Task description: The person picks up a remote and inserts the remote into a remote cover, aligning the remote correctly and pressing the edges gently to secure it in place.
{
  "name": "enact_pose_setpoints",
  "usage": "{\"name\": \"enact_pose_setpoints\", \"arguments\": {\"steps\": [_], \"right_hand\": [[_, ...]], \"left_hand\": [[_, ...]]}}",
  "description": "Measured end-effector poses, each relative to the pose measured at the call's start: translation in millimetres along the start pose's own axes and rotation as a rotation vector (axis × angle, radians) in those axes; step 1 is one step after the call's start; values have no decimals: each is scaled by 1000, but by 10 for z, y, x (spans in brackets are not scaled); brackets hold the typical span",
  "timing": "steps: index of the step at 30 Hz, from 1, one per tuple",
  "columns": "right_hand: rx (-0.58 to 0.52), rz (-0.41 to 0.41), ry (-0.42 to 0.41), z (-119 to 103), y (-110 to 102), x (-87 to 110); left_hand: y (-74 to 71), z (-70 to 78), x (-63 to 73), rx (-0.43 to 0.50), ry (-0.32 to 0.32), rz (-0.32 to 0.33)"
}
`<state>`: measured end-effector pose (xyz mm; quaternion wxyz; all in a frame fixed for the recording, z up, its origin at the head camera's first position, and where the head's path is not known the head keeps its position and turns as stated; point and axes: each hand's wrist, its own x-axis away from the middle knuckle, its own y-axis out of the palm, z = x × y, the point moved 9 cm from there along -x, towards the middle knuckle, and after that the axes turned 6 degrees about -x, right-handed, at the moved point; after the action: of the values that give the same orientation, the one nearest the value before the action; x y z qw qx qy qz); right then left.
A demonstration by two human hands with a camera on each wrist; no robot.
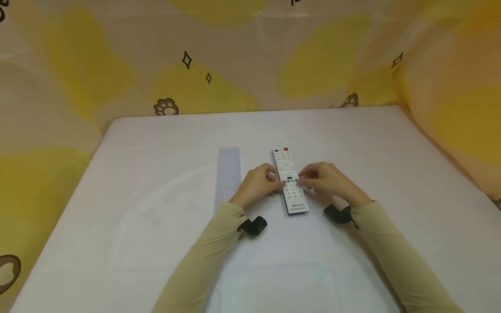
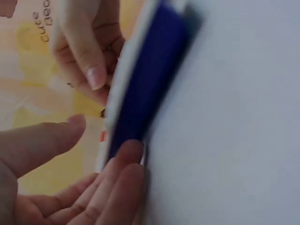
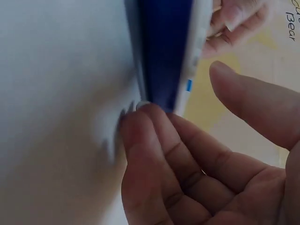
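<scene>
A white remote control [image 1: 291, 191] with several rows of buttons lies face up at the middle of the white table. Its side shows dark blue in the left wrist view. Along the left edge of the remote, my left hand [image 1: 260, 182] touches it with the fingertips. My right hand [image 1: 326, 180] is at the opposite edge, its fingertips low against the side in the right wrist view. Each thumb stands apart from the remote in its own wrist view. Left of the remote lies a flat, translucent strip [image 1: 228, 174], possibly a plastic sleeve, partly hidden by my left hand.
The white table [image 1: 156, 182] ends at a back edge against a yellow patterned cloth [image 1: 219, 52]. That cloth also hangs at the left and right. Black straps [image 1: 253, 226] stick out at both wrists, beside the beige sleeves [image 1: 211, 243].
</scene>
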<state>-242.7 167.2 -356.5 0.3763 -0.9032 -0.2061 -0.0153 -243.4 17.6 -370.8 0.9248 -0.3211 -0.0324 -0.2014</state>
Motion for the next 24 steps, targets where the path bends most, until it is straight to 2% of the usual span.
{"name": "enact_pose_setpoints", "arguments": {"steps": [6, 13, 16, 24], "right_hand": [[-112, -20, 28, 110, 57, -66], [-361, -46, 58, 239, 116, -82], [-431, -46, 56, 261, 129, -79], [-481, -32, 60, 293, 125, -60]], "left_hand": [[97, -50, 37, 30, 7, -3], [113, -95, 34, 15, -14, 20], [121, -105, 28, 25, -17, 19], [144, -89, 14, 95, -5, 20]]}}
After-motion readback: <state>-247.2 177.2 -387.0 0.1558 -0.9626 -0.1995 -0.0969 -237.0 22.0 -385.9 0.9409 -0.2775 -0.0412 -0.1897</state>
